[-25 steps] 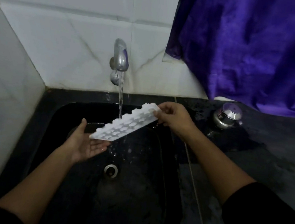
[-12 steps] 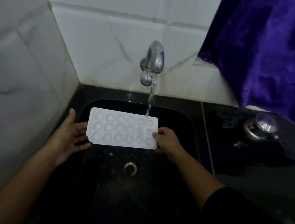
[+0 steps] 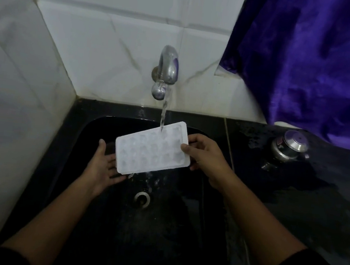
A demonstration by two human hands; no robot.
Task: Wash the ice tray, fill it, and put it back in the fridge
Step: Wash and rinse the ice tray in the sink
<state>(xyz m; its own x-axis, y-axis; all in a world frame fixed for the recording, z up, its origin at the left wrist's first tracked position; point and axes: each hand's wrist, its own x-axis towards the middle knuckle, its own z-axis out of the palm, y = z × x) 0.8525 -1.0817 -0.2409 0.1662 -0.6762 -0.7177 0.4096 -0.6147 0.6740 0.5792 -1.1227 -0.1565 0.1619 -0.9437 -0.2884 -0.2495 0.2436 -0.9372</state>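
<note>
Right hand pinches ice tray (under tap).

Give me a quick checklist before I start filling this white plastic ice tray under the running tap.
1. Water running: ok. The stream from the chrome wall tap hits the white plastic ice tray near its far right corner.
2. Tray level: not ok. It is tilted, and water spills off its near edge.
3. Tray over the black sink: ok.
4. Firm hold: the right hand pinches the right end, ok; the left hand lies open at the left end, contact cannot tell.
5. Cells rinsed clean: cannot tell.
6. Small steel lidded pot on the counter, clear of the tray: ok.
</note>
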